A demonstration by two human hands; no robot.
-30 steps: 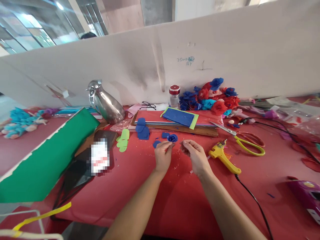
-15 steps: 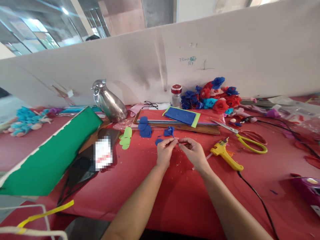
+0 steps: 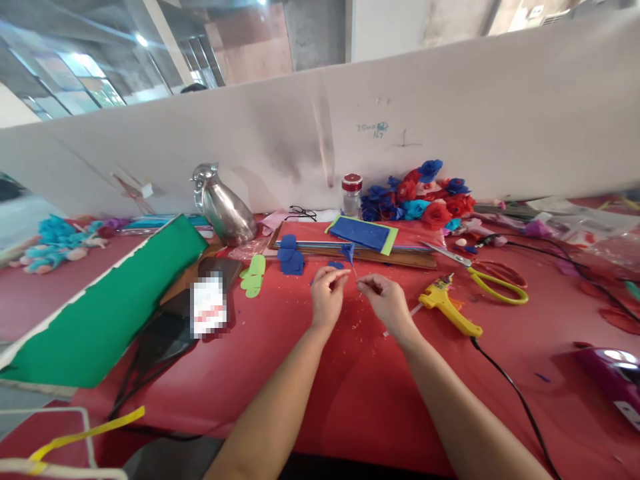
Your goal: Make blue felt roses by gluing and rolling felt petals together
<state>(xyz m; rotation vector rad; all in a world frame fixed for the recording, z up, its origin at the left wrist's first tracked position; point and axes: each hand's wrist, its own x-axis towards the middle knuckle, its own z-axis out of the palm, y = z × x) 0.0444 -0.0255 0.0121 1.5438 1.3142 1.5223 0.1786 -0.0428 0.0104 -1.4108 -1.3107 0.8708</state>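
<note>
A small blue foam flower bud [image 3: 349,251] stands up on a thin wire stem above the red table [image 3: 360,387]. My right hand [image 3: 386,301] pinches the lower end of that stem between thumb and forefinger. My left hand [image 3: 327,297] is just left of it, fingertips pinched together close to the stem; whether they touch it I cannot tell. Loose blue petal pieces [image 3: 291,257] and light green leaf cutouts [image 3: 254,275] lie left of my hands.
A yellow glue gun [image 3: 447,310] with a black cable lies right of my right hand, with yellow-handled scissors [image 3: 495,283] beyond. Blue and green foam sheets [image 3: 365,233], a red-lidded jar [image 3: 351,193], finished flowers [image 3: 420,197], a metal jug [image 3: 225,207] and a green sheet [image 3: 105,300] surround them.
The blue flower, low at my left fingertips a second ago, now stands higher on its stem. My hands came together, then drew slightly apart. The view tilted a little.
</note>
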